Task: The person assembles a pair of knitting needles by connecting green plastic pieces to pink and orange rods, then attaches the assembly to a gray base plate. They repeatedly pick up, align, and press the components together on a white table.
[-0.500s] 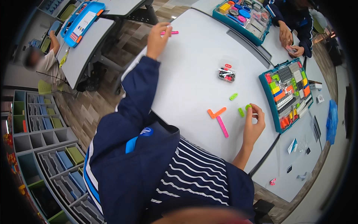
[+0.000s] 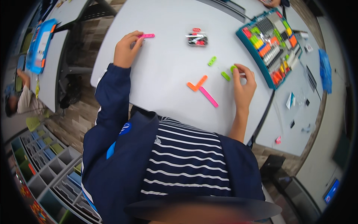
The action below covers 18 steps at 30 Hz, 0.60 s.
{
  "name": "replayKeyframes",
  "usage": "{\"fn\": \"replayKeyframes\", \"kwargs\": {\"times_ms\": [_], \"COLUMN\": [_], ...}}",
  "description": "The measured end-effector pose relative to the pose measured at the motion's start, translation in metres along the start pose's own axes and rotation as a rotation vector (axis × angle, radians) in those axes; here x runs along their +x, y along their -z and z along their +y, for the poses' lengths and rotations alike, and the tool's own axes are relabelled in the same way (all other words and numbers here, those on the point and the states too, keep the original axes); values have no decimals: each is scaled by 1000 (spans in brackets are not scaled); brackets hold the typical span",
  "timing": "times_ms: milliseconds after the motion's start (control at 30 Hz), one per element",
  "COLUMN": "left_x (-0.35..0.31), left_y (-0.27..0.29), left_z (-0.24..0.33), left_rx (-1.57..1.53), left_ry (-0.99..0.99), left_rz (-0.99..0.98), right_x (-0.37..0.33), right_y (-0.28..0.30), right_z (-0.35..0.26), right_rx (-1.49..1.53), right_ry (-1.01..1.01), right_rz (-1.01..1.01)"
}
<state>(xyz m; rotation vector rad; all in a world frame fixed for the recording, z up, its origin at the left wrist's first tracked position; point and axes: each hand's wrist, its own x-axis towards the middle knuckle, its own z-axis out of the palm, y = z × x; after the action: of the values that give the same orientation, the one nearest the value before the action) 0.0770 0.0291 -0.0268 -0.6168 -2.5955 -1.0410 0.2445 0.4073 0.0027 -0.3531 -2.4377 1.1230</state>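
Note:
My left hand (image 2: 127, 49) pinches a pink toy beam (image 2: 148, 36) by its left end, toward the left side of the white table (image 2: 160, 71). On the right, my right hand (image 2: 244, 85) has thumb and forefinger closed on a small green piece (image 2: 233, 68), partly hidden by the fingers. Just left of it lies a green beam (image 2: 225, 76), and another short green beam (image 2: 212, 61) lies farther off. Between my hands sits an orange angled beam (image 2: 196, 84), with a longer pink beam (image 2: 209, 97) against its corner.
A small clear box (image 2: 197, 39) of black, red and white parts stands beyond the beams. At right, a teal case (image 2: 257, 59) holds many coloured bricks. Another person's hand (image 2: 271, 3) shows at the top edge. A blue tray (image 2: 41, 46) rests on a neighbouring table.
The whole view has shifted, bringing the table higher in the picture. My left hand has come nearer me with the pink beam. My right hand stays by the green pieces.

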Motion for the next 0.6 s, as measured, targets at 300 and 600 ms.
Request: {"fn": "replayKeyframes", "kwargs": {"times_ms": [300, 600], "left_x": [-34, -21], "left_y": [-41, -70], "left_z": [84, 122], "left_rx": [-242, -475], "left_ry": [-131, -149], "left_rz": [-200, -201], "right_x": [3, 9], "right_y": [-6, 0], "right_z": [12, 17], "right_rx": [-76, 78], "right_ry": [6, -20], "right_rz": [-36, -6]}}
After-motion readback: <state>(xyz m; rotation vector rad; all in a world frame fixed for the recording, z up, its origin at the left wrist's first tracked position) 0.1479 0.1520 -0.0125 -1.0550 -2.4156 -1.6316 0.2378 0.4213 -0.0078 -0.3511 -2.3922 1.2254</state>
